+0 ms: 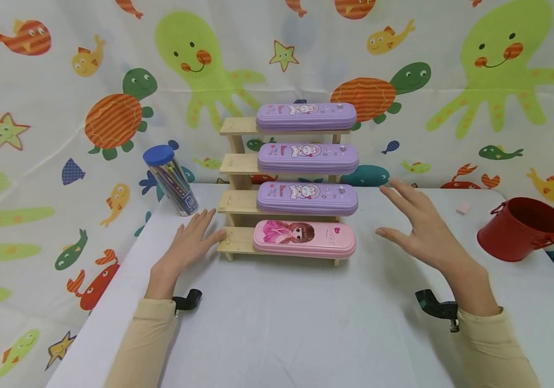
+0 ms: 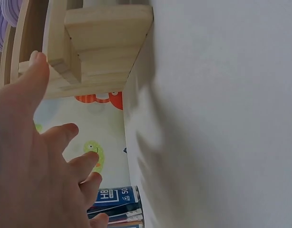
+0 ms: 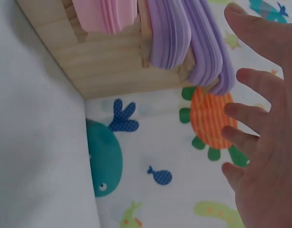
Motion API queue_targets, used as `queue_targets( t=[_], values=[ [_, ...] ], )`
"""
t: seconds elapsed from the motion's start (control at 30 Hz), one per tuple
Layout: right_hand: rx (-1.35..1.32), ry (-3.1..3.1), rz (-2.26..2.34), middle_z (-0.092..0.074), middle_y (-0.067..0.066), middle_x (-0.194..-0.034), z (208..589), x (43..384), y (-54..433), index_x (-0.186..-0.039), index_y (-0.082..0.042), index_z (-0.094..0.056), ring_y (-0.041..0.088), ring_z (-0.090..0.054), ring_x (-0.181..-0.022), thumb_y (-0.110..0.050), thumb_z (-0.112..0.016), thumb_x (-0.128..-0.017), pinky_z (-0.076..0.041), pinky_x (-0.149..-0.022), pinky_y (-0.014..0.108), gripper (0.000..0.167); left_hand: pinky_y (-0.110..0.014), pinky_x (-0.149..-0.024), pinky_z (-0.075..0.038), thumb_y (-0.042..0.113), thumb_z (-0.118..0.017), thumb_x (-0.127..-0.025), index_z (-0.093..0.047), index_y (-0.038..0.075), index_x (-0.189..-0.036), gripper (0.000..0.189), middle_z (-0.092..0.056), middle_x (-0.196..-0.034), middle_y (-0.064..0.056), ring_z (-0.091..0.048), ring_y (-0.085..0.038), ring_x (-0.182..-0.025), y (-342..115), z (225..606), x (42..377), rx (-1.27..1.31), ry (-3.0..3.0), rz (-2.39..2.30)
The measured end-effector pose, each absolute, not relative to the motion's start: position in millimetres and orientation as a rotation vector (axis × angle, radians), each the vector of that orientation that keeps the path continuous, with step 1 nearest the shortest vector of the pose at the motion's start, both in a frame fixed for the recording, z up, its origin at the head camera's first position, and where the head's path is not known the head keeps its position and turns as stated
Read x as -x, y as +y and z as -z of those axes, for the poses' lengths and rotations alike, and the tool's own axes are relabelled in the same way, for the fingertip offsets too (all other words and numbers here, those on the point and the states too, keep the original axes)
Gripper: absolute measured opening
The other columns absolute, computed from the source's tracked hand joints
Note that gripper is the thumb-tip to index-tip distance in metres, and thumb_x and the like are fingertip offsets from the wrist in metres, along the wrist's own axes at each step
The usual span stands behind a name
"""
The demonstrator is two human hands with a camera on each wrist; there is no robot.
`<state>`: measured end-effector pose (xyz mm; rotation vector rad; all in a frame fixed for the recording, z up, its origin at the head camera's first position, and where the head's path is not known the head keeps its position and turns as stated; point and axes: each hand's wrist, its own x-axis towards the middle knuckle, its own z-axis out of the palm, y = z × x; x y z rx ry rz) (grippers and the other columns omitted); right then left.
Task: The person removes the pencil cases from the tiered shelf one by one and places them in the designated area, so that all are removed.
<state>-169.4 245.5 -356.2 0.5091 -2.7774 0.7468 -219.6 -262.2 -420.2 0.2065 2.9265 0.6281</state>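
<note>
A four-tier wooden rack [image 1: 236, 201] stands on the table with one pencil case lying on each step. The lowest holds a pink case [image 1: 330, 237] with a doll picture; above it sit three purple cases [image 1: 277, 202] with a rabbit print. My left hand [image 1: 185, 250], fingers spread, has its thumb tip right at the left end of the rack's lowest step. In the left wrist view the thumb [image 2: 36, 78] overlaps the rack's wooden end. Off the rack's right side, my right hand [image 1: 422, 231] hovers with fingers extended and nothing in it.
A clear tub of pencils [image 1: 172, 180] with a blue lid leans behind my left hand. At the far right stands a red metal bucket [image 1: 505, 231]. A small pale pink block [image 1: 463, 208] lies near it. A sea-animal curtain [image 1: 301, 75] hangs behind the table.
</note>
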Motion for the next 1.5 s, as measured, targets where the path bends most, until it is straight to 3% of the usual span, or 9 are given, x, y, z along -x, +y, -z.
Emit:
queue_targets(
  t=[0.17,0.4,0.63,0.83,1.1,1.5],
  values=[
    [-0.51,-2.835,-0.795,-0.027,0.004,-0.164,355,162,233,-0.156,-0.037,-0.028,0.035,-0.026,-0.149,-0.045,-0.075,-0.086,-0.029,-0.109,0.073,0.085,-0.067,-0.12,0.001,0.077,-0.033,-0.093,-0.011,0.021,-0.161,0.091,-0.012,-0.168,-0.014,-0.006,-0.041,-0.155,-260,422,219,-0.204,2.886,-0.658],
    [-0.639,-2.818,-0.786,-0.042,0.008,-0.152,358,158,219,-0.15,-0.028,-0.044,0.034,-0.04,-0.139,-0.043,-0.075,-0.087,-0.038,-0.107,0.067,0.071,-0.067,-0.12,0.001,0.076,-0.031,-0.094,-0.011,0.018,-0.161,0.091,-0.015,-0.167,-0.016,-0.008,-0.041,-0.154,-255,423,218,-0.215,2.755,-0.759],
    [-0.693,-2.88,-0.784,-0.045,0.007,-0.151,365,157,205,-0.149,-0.03,-0.045,0.033,-0.041,-0.139,-0.041,-0.074,-0.088,-0.04,-0.106,0.066,0.069,-0.068,-0.12,0.001,0.077,-0.033,-0.093,-0.013,0.02,-0.161,0.091,-0.017,-0.167,-0.016,-0.008,-0.04,-0.154,-253,424,217,-0.227,2.745,-0.764],
    [-0.768,-2.895,-0.832,-0.044,0.007,-0.152,374,158,194,-0.146,-0.025,-0.05,0.033,-0.038,-0.143,-0.04,-0.076,-0.086,-0.038,-0.111,0.063,0.067,-0.065,-0.121,-0.001,0.076,-0.037,-0.093,-0.018,0.016,-0.16,0.092,-0.021,-0.165,-0.016,-0.011,-0.039,-0.154,-251,423,216,-0.248,2.74,-0.787],
    [-0.79,-2.897,-0.843,-0.046,0.007,-0.152,384,163,185,-0.144,-0.023,-0.052,0.032,-0.036,-0.145,-0.04,-0.081,-0.081,-0.035,-0.114,0.061,0.072,-0.063,-0.121,-0.019,0.074,-0.038,-0.094,-0.015,0.016,-0.161,0.092,-0.023,-0.165,-0.015,-0.02,-0.041,-0.152,-246,419,213,-0.217,2.638,-0.865],
    [-0.813,-2.824,-0.842,-0.048,0.01,-0.148,394,166,181,-0.139,-0.018,-0.057,0.034,-0.04,-0.141,-0.031,-0.085,-0.079,-0.037,-0.113,0.059,0.068,-0.062,-0.119,-0.024,0.067,-0.044,-0.096,-0.018,0.011,-0.159,0.088,-0.03,-0.162,-0.017,-0.025,-0.041,-0.151,-246,423,214,-0.242,2.576,-0.978]
  ],
)
